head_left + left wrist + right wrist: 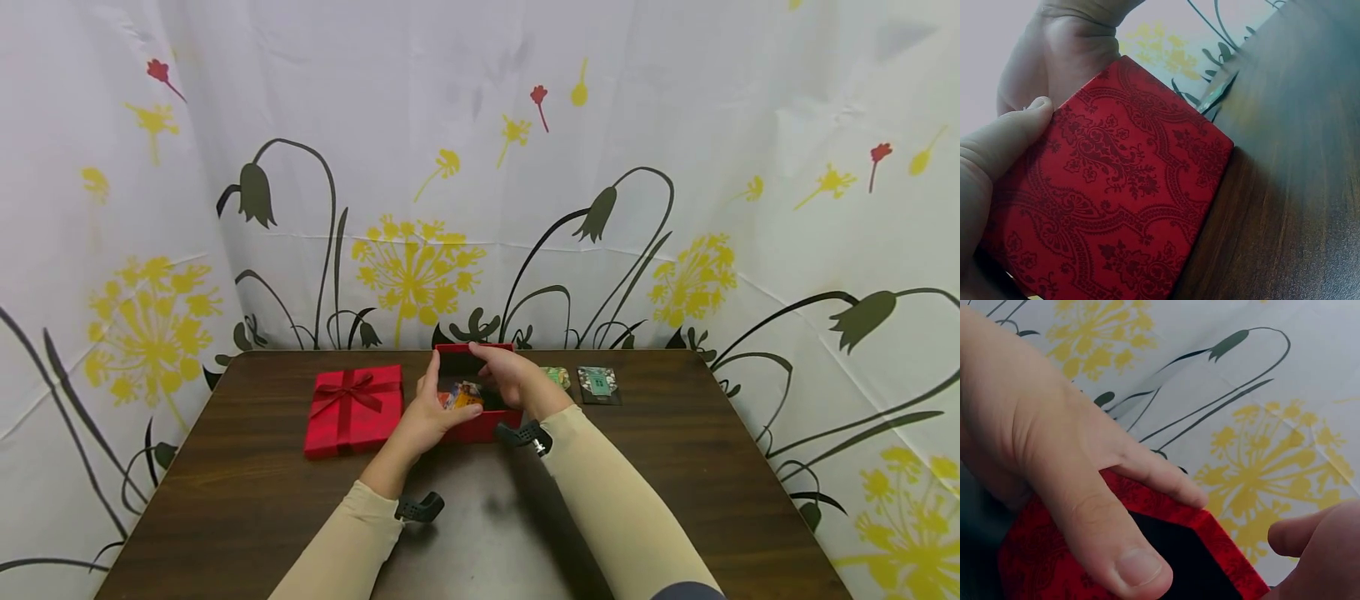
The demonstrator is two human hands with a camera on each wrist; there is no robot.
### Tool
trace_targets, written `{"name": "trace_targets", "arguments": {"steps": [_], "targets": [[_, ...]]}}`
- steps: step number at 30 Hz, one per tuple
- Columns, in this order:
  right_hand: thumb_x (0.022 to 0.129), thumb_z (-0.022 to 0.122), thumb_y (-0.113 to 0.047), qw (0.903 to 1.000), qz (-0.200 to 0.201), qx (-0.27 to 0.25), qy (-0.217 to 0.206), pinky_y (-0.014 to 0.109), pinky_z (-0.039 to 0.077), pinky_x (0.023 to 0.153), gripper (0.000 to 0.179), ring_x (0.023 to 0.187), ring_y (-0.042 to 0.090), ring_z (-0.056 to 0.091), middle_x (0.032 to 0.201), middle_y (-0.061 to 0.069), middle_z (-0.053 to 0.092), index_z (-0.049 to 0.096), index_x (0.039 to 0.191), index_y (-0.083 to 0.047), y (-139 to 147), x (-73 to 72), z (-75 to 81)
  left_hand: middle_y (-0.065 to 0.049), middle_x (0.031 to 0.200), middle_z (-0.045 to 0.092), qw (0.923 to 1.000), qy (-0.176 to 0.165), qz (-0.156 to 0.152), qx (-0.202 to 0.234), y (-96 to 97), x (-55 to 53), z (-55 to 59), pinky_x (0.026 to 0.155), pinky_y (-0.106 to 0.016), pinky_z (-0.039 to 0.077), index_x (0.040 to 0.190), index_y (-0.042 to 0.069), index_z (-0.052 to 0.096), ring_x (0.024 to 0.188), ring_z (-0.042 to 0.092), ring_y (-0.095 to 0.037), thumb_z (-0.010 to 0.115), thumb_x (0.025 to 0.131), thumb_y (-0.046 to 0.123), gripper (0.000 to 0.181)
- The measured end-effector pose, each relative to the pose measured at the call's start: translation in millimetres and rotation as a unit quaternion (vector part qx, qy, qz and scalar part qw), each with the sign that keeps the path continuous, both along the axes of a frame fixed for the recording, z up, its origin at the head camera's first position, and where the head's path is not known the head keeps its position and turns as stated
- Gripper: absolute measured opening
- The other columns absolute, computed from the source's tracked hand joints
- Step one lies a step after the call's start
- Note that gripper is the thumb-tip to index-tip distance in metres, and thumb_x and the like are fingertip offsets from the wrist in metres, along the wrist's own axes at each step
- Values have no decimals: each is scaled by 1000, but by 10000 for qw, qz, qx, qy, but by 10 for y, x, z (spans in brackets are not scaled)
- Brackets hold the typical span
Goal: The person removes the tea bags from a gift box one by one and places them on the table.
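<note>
Head view showed the red box between the left hand and right hand, both clamped on its walls, colourful packets inside and the ribboned lid just left

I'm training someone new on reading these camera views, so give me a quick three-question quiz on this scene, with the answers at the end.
1. True or false: in the head view, the red piece with the ribbon bow lies nearer the right hand than the left hand.

2. Pick one: the inside of the open red box is
A) white
B) black
C) yellow

3. Fill in the blank: of the two wrist views, the one that plainly shows the brown tabletop is the ____ wrist view.

Key: 1. False, it lies nearer the left hand. 2. B. 3. left.
</note>
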State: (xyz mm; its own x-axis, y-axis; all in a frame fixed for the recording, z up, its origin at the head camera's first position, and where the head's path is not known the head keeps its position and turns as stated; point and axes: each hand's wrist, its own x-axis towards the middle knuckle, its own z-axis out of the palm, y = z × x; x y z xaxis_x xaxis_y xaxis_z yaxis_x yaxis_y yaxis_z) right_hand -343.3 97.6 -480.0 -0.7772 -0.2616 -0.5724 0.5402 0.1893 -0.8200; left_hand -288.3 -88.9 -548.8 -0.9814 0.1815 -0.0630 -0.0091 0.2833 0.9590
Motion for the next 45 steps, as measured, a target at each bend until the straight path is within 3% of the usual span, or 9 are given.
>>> {"name": "trace_targets", "arguments": {"steps": [7, 16, 24, 31, 33, 36, 40, 42, 45], "targets": [[110, 52, -61, 9995, 307, 69, 44, 59, 18, 136, 91, 163, 50, 29, 169, 32, 39, 39, 160, 14, 7, 2, -21, -21, 179, 12, 10000, 6, -13, -70, -3, -3, -6, 126, -73, 30, 176, 39, -5, 154, 36, -50, 93, 86, 47, 133], [110, 52, -60, 9971, 636, 396, 136, 63, 16, 136, 83, 160, 46, 37, 162, 28, 53, 52, 154, 10, -4, 6, -47, -21, 179, 11, 10000, 4, -61, 1, -4, 3, 2, 129, -73, 25, 176, 36, -5, 163, 22, -51, 93, 87, 45, 133], [110, 61, -45, 9924, 884, 648, 560, 56, 29, 131, 58, 133, 31, 57, 134, 17, 70, 69, 139, 6, -51, 14, -92, -23, 179, 10, 10000, 10, -87, 3, -2, 24, 29, 129, -72, 26, 176, 35, -6, 162, 25, -50, 90, 91, 38, 129], [110, 61, -39, 9811, 1336, 1060, 909, 61, 25, 133, 43, 147, 34, 51, 134, 11, 73, 81, 123, -3, -59, 20, -134, -22, 179, 9, 9999, 3, -123, 3, -4, 31, 25, 129, -72, 26, 176, 33, -7, 164, 22, -50, 92, 88, 45, 133], [110, 62, -36, 9772, 1475, 1123, 1031, 59, 33, 130, 40, 141, 33, 56, 131, 8, 76, 83, 118, -3, -56, 30, -146, -22, 180, 8, 9999, -8, -127, 8, -2, 30, 19, 129, -71, 26, 176, 34, -7, 164, 22, -50, 92, 87, 47, 134], [108, 65, -33, 9712, 1604, 1242, 1250, 50, 52, 113, 36, 117, 25, 67, 115, 6, 80, 85, 109, -4, -59, 53, -160, -22, 180, 8, 9999, -23, -119, 43, 4, 27, 7, 130, -71, 24, 176, 36, -7, 166, 17, -49, 93, 87, 46, 134], [106, 69, -28, 9685, 1344, 1405, 1556, 37, 59, 88, 28, 97, 17, 65, 105, 2, 79, 87, 106, -6, -67, 93, -171, -21, 180, 7, 9999, -47, -100, 38, 7, 25, 0, 129, -73, 24, 176, 37, -7, 166, 16, -49, 92, 88, 46, 133], [106, 70, -26, 9693, 1077, 1389, 1718, 37, 59, 91, 26, 101, 18, 65, 111, 2, 80, 87, 107, -7, -72, 113, -171, -21, 180, 7, 9999, -48, -87, 34, 4, 25, 3, 129, -72, 25, 176, 37, -7, 165, 20, -50, 92, 88, 46, 132], [105, 72, -25, 9706, 722, 1260, 1921, 45, 56, 107, 25, 117, 24, 66, 123, 6, 79, 87, 111, -6, -80, 140, -171, -22, 179, 8, 9999, -49, -68, 57, -2, 29, 17, 129, -69, 28, 176, 36, -7, 161, 27, -49, 91, 89, 43, 132]]}}
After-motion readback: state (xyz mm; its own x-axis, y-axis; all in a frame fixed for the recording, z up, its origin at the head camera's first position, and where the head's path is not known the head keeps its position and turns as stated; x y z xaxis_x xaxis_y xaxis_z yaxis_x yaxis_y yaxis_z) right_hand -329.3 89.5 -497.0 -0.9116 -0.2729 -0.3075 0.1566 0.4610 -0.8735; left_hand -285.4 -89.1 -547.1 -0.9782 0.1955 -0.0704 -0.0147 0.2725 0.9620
